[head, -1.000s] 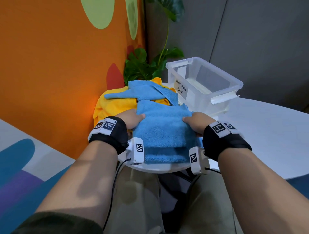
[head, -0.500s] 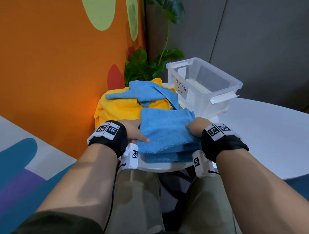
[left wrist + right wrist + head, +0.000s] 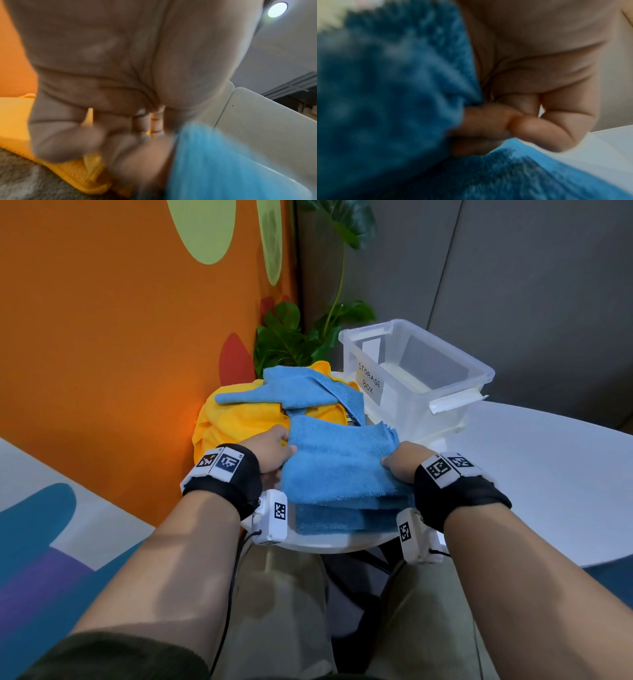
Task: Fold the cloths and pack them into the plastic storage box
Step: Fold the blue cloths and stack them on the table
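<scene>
Blue folded cloth (image 3: 339, 460) has just lifted off the near stack, pinched by left hand (image 3: 270, 448) and right hand (image 3: 400, 462). Packing into the far box (image 3: 421, 378) likely comes next.

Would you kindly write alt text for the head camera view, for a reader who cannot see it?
Two hands, the left hand and right hand, grip opposite sides of a folded blue cloth at the near edge of a white table. Behind it lie a yellow cloth under another blue cloth, beside a clear plastic storage box with no cloth in it.
</scene>
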The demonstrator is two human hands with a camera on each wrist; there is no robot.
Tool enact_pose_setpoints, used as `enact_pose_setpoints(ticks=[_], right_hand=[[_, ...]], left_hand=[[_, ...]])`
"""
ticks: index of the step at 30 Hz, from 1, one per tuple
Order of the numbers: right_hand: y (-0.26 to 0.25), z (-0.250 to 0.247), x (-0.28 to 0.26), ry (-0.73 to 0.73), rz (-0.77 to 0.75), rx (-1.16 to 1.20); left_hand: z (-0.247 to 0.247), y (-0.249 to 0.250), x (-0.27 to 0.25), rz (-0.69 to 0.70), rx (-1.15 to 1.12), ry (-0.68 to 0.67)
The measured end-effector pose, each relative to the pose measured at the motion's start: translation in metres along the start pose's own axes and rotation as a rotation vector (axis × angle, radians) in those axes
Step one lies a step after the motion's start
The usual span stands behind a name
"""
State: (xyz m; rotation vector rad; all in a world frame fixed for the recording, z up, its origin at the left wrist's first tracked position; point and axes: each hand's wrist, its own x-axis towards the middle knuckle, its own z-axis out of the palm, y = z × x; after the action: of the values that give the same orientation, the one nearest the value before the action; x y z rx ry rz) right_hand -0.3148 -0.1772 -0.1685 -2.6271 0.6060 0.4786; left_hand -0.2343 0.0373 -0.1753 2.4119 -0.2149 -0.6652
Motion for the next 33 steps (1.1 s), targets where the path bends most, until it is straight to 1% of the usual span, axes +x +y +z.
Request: enact_pose_setpoints(ticks=[3, 5, 7, 9, 13, 15, 17, 20, 24, 27, 30, 33], right_hand=[[0.0, -0.002, -0.004, 0.008, 0.003, -0.006], [-0.001, -0.002, -0.006, 0.005, 0.018, -0.027], [-0.004, -0.003, -0.008, 0.007, 0.004, -0.073], [-0.003, -0.003, -0.006, -0.008, -0.021, -0.138], [-0.002, -0.012, -0.008, 0.012, -0.05, -0.213], [-0.001, -0.015, -0.008, 0.037, -0.063, -0.258], [0.0, -0.013, -0.008, 0.004, -0.068, -0.313], [0.004, -0.004, -0.007, -0.049, -0.058, -0.355], [0.005, 0.003, -0.007, -0.024, 0.006, -0.229], [0.005, 0.003, -0.006, 0.017, 0.044, -0.135], [0.006, 0.005, -0.003, 0.034, 0.052, -0.101], [0.003, 0.007, -0.003, 0.024, 0.05, -0.101]], left_hand=[[0.004, -0.003, -0.003, -0.034, -0.157, -0.099], [0.003, -0.006, -0.001, -0.025, -0.163, -0.16], [0.003, -0.008, 0.001, -0.008, -0.111, -0.208], [0.003, -0.008, 0.002, -0.004, -0.08, -0.19], [0.003, 0.0, 0.0, 0.082, -0.187, -0.146], [0.005, 0.004, 0.001, 0.11, -0.192, -0.121], [0.009, 0.005, 0.003, 0.114, -0.094, -0.102], [0.019, 0.003, 0.004, 0.08, 0.135, -0.053], [0.025, 0.0, 0.004, 0.026, 0.146, -0.043], [0.017, -0.003, 0.003, -0.005, 0.071, -0.143], [0.011, -0.003, -0.002, -0.014, 0.092, -0.232], [0.012, -0.001, -0.005, -0.007, 0.158, -0.233]])
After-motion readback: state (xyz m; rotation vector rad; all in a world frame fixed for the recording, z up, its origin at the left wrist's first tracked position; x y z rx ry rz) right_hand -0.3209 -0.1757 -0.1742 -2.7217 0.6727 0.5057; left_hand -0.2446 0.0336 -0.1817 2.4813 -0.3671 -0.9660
